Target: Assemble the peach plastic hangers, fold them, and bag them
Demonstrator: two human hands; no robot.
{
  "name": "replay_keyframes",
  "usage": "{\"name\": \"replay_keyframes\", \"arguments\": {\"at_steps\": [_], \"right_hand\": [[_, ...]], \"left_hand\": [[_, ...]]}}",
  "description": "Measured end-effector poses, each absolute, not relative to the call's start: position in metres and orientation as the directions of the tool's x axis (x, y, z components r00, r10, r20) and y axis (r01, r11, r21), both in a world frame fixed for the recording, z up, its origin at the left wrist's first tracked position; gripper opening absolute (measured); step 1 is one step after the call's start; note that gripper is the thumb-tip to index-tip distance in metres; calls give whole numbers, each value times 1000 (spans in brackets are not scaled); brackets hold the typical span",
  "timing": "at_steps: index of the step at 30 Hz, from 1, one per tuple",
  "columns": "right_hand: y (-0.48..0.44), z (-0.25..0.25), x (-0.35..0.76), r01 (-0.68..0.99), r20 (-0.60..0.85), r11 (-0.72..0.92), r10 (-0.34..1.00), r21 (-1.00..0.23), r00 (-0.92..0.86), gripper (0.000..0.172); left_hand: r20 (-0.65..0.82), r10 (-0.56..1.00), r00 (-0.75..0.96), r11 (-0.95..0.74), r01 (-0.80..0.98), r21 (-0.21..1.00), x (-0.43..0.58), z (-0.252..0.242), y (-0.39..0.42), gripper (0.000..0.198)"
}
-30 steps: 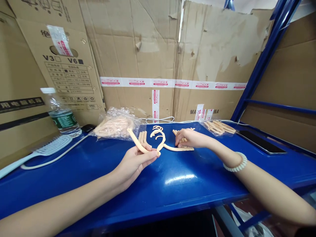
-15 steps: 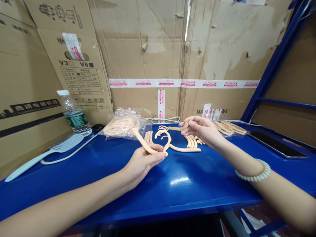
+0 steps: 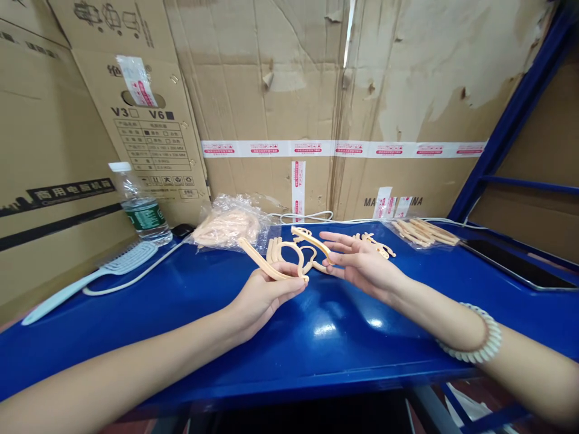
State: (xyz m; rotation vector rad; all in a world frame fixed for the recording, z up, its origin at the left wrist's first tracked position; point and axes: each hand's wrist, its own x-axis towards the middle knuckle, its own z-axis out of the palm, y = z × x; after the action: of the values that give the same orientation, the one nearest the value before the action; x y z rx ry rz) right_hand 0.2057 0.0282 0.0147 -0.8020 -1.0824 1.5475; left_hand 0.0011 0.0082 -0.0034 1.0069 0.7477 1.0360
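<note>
Hanger (image 3: 260, 259) and loose bar (image 3: 314, 242), one to each hand

Left thumb and fingers pinch the hanger near its hook's base; the left hand (image 3: 266, 295) looks steady. The right hand (image 3: 368, 265) pinches the loose bar by its near end, beyond and right of the hanger. Gripping close to the joint and squaring up the bar's end should help limit twisting. Beyond the hanger lie spare bars (image 3: 271, 247) and a plastic bag (image 3: 228, 226); far right, a phone (image 3: 520, 263).

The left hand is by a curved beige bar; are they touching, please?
Touching: the head view shows the left hand gripping the curved beige bar near its lower end.
</note>
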Motion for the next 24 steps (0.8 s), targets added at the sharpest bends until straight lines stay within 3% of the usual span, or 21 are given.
{"name": "replay_keyframes", "arguments": {"at_steps": [2,6,14,24], "right_hand": [[30,12,205,-359,-15,-128,953,-925,-302,44],[31,7,204,-270,-43,-182,892,-945,-450,27],[28,8,202,-66,139,122,878,-990,-457,28],[16,15,197,14,228,282,802,-959,-552,12]], "left_hand": [[-31,938,344,150,-326,933,1,-3,9,25],[10,950,312,76,-262,962,0,-6,12,24],[183,923,337,-191,-11,982,-3,-8,11,9],[176,935,307,-172,-40,984,-1,-11,3,8]]}}
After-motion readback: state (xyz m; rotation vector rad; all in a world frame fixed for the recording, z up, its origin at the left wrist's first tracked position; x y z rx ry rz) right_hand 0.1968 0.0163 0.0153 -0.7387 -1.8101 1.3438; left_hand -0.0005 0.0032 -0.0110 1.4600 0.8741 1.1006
